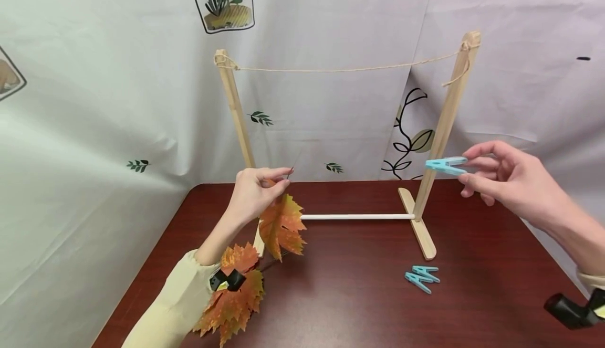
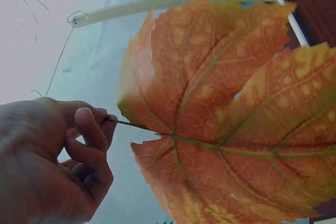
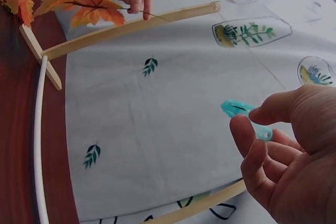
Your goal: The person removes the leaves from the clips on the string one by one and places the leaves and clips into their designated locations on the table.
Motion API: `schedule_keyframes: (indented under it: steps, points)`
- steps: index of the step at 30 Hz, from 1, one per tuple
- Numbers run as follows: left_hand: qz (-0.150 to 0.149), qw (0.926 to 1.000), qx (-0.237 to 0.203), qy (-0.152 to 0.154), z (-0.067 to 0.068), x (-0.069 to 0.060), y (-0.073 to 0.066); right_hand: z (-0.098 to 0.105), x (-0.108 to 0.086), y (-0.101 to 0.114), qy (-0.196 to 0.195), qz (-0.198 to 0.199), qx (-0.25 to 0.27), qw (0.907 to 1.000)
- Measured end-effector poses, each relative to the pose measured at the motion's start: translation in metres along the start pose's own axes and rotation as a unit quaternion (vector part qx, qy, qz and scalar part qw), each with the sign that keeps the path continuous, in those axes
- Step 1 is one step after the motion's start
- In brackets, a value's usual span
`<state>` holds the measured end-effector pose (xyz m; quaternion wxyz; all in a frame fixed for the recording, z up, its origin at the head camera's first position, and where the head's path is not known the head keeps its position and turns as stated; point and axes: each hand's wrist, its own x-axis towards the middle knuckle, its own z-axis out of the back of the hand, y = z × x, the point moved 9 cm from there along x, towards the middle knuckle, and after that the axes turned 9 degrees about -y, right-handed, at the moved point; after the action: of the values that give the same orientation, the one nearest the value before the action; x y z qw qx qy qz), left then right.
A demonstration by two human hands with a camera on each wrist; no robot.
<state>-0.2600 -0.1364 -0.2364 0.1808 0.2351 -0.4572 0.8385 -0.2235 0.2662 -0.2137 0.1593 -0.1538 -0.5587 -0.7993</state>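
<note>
My left hand [image 1: 257, 190] pinches the thin stem of an orange maple leaf [image 1: 282, 227] between thumb and fingertips. The leaf hangs below the hand in the head view, and its veined face fills much of the left wrist view, where the leaf [image 2: 220, 114] spreads right of the fingers. On the right, my right hand [image 1: 512, 180] holds a light blue clothespin [image 1: 444, 165] by its handle ends between thumb and fingers, in front of the rack's right post. The same clothespin [image 3: 236, 108] shows in the right wrist view. Both hands are below the string [image 1: 331, 70].
A wooden rack with a left post [image 1: 236, 112], a right post [image 1: 446, 122] and a white bottom rod [image 1: 356, 217] stands on the dark red table [image 1: 340, 295]. Two blue clothespins [image 1: 420, 278] lie near its right foot. More orange leaves [image 1: 236, 295] lie under the left forearm.
</note>
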Motion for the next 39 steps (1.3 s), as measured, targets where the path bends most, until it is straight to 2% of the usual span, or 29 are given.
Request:
schedule_keyframes:
  steps: [4, 9, 15, 18, 22, 28, 39]
  points:
    - [-0.027, 0.9992, 0.027, 0.013, 0.003, -0.005, 0.001, -0.002, -0.006, -0.007, 0.001, -0.006, 0.007, 1.0]
    - [-0.042, 0.9967, 0.064, 0.027, 0.006, -0.011, 0.006, -0.004, -0.014, -0.016, 0.003, -0.016, 0.053, 0.9985]
    - [-0.065, 0.9921, 0.105, 0.02, 0.012, -0.017, 0.012, -0.006, -0.023, -0.03, 0.006, -0.04, 0.067, 0.9969]
    - [-0.073, 0.9898, 0.121, 0.02, 0.014, -0.02, 0.015, -0.008, -0.028, -0.037, 0.008, -0.047, 0.091, 0.9947]
    - [-0.069, 0.9883, 0.133, 0.028, 0.015, -0.025, 0.019, -0.009, -0.034, -0.045, 0.009, -0.054, 0.101, 0.9934]
    - [-0.045, 0.9874, 0.145, 0.043, 0.018, -0.032, 0.03, -0.011, -0.043, -0.056, 0.016, -0.063, 0.093, 0.9935]
    - [-0.042, 0.9759, 0.197, 0.082, 0.019, -0.046, 0.047, -0.024, -0.056, -0.069, 0.026, -0.076, 0.085, 0.9931]
